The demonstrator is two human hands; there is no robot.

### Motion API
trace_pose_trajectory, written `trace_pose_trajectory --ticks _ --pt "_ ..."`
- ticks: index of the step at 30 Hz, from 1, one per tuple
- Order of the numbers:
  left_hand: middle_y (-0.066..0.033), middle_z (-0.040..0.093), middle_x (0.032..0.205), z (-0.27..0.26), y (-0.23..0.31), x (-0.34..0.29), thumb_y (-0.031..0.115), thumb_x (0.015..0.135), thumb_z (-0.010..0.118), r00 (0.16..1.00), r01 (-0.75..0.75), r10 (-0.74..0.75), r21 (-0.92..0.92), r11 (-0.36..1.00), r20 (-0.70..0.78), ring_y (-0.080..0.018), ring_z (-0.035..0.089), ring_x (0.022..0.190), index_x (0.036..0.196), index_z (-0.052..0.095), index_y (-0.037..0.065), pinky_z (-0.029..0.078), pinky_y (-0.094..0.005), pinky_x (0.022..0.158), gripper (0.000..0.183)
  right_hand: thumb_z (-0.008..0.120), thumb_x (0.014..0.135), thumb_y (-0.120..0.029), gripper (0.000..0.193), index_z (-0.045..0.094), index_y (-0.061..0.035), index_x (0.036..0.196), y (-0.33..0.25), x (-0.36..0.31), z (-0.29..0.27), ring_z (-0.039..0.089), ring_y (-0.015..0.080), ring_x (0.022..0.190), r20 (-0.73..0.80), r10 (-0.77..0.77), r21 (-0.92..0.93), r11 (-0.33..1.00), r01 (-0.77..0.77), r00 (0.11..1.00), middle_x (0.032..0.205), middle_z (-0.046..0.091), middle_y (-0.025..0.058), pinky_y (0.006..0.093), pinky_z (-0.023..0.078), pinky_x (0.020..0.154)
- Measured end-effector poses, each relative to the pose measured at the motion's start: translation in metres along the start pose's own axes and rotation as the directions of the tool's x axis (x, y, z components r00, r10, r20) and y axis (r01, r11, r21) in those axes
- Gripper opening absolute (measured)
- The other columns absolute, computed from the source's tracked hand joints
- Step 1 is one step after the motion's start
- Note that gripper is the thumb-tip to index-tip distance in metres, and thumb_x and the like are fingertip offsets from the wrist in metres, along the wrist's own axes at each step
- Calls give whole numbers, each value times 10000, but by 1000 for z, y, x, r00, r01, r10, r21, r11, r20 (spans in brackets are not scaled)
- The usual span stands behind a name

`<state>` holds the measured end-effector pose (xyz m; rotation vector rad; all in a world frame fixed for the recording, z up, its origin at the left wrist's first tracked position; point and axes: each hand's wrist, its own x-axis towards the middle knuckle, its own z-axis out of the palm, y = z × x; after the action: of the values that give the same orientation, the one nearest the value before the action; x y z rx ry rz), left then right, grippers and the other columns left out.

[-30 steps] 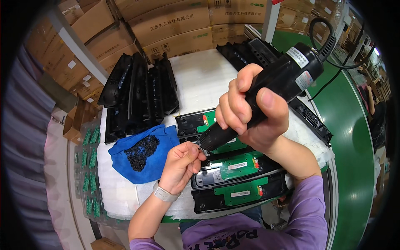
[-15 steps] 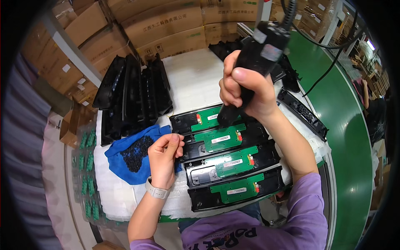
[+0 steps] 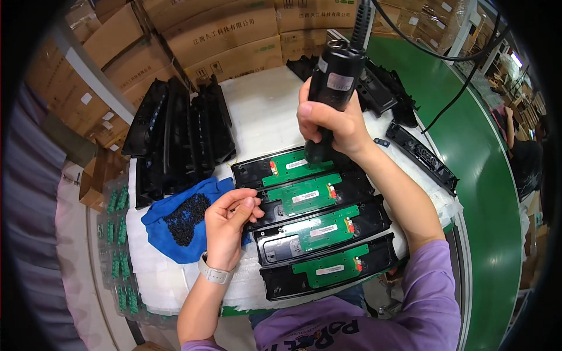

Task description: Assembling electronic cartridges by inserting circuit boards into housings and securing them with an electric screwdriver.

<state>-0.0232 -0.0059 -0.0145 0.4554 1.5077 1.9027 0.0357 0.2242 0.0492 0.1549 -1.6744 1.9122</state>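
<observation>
My right hand point(image 3: 345, 126) is wrapped round a black corded electric screwdriver point(image 3: 335, 73), held almost upright. Its lower end is over the right part of the farthest green circuit board point(image 3: 287, 171); the tip itself is hidden. Several black plastic panels point(image 3: 287, 285) lie in a row toward me, each carrying a green board with a white label and a red-and-white connector. My left hand point(image 3: 225, 228) has its fingers bent together by the left end of the second panel; whatever they pinch is too small to make out. Beside it, small black screws point(image 3: 187, 217) are heaped on a blue cloth point(image 3: 161, 240).
Long black housings point(image 3: 178, 134) stand at the left back, more black parts point(image 3: 374, 90) at the right back. A black panel point(image 3: 421, 155) lies along the right edge. Trays of green boards point(image 3: 120, 263) stand at the left. Cardboard boxes point(image 3: 228, 35) are stacked behind.
The screwdriver and my right hand have moved left, and the tool is more upright. My left hand has shifted slightly, its fingers still bent together.
</observation>
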Motion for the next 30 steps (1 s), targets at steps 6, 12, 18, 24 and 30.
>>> trace_pose_trajectory --ticks 6,12,18,24,30 --pt "-62 629 806 -4 2 2 114 894 551 998 39 -36 -84 996 46 -94 573 660 994 597 -19 447 -200 612 173 680 734 -142 197 540 -14 682 0 0 3 473 86 411 68 30 -25 999 -28 997 505 496 16 222 365 406" --pt "-60 629 809 3 2 -2 90 880 567 1000 -4 4 -105 994 -1 -103 587 693 992 591 -17 460 -198 633 156 696 734 -138 181 558 -27 697 -3 -8 12 468 61 429 89 -19 -169 985 34 996 520 504 -8 209 355 419" --pt "-104 653 868 8 3 -6 64 861 588 999 21 -20 -41 999 37 -149 640 746 1007 601 -26 494 -222 662 171 625 785 -194 213 505 -25 837 -14 -16 17 449 95 425 157 -39 200 980 6 987 559 473 22 250 381 444" --pt "-125 659 851 12 4 -14 46 844 608 991 -25 21 32 999 129 -163 650 739 969 622 -42 502 -226 669 153 520 852 -350 314 453 -58 946 -28 -27 34 421 104 431 136 -145 502 863 57 980 581 439 1 296 414 505" --pt "-130 661 855 9 2 -12 39 840 610 984 -21 18 15 1000 175 -175 655 736 973 620 -43 511 -238 671 157 506 859 -361 316 461 -61 949 -27 -30 37 414 105 430 50 -96 509 859 57 994 578 435 0 297 407 499"
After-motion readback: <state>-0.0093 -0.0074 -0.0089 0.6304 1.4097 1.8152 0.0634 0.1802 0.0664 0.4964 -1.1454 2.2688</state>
